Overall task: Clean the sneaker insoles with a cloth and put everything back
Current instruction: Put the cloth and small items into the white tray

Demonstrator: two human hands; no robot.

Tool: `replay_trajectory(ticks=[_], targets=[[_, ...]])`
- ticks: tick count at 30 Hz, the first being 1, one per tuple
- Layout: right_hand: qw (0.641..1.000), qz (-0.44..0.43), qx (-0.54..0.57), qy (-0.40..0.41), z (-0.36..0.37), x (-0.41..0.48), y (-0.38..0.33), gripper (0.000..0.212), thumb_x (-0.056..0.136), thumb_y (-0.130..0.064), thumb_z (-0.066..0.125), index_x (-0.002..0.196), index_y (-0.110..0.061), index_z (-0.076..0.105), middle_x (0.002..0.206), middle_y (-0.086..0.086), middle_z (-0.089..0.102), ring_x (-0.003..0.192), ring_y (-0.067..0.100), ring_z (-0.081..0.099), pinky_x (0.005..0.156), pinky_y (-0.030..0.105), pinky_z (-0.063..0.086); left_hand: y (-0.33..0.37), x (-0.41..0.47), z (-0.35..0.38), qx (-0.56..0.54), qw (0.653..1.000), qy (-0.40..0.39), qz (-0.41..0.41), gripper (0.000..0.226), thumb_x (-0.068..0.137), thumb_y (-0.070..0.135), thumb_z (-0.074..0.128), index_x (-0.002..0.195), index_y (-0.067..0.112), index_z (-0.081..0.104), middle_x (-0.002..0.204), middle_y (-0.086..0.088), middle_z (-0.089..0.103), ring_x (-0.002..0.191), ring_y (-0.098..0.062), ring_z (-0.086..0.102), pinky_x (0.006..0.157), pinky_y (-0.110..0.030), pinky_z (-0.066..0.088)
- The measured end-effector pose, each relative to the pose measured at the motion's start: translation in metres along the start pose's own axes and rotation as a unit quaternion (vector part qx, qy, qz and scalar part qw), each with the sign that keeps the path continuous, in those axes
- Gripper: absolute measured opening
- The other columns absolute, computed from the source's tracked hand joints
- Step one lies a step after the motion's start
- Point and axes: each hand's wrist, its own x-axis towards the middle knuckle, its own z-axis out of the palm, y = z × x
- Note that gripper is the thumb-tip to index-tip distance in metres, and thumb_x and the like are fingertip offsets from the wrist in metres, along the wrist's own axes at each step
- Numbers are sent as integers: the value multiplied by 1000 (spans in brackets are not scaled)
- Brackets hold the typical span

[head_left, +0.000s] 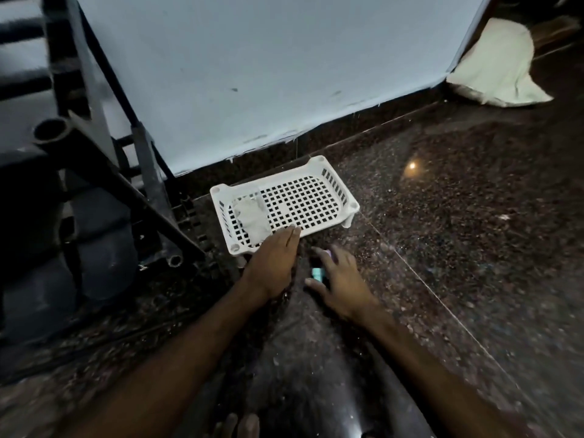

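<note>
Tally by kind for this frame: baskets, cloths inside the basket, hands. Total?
basket: 1
cloth in the basket: 1
Hands: 2, left hand and right hand
Total: 4

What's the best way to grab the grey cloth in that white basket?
I'd pinch the cloth at its bunched-up middle, coming straight down from above. It lies crumpled at the left end of the basket, whose low walls hem it in sideways, while the top is open.
</note>
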Motion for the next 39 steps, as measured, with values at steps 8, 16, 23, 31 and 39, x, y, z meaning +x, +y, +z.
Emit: replay_trajectory(ticks=[8,16,23,31,39], targets=[[991,-26,-112,69,32,-52,1,31,83,-37,60,106,-20,47,98,9,48,81,29,51,53,38,51,11,-33,21,-14,997,57,41,72,78,-2,58,147,-7,35,147,-26,43,134,-42,44,113,-49,35],[985,-40,45,160,-27,-101,10,30,92,-29,58,119,-24,45,109,7,47,84,30,59,64,39,52,53,-82,43,1,989,103,106,67,79,12,64,142,-3,46,142,-18,52,129,-34,53,107,-46,43],[992,-27,-61,106,-66,-43,25,31,94,-36,59,118,-17,54,112,6,48,97,26,54,77,42,53,81,-104,52,-5,987,109,116,71,76,20,74,141,5,50,143,-11,54,129,-26,54,105,-40,47],[991,44,-127,8,-87,-47,20,77,81,-26,78,147,-16,39,157,11,26,144,32,17,117,48,27,88,-112,24,-107,971,180,112,48,88,7,66,135,9,57,135,-6,60,121,-20,57,101,-31,49],[972,112,201,38,-70,-48,-43,34,87,-39,71,113,-17,63,100,-3,69,90,13,65,82,30,51,51,-121,-14,-193,923,248,-222,19,94,29,58,112,28,61,101,9,60,93,-18,59,73,-34,48]])
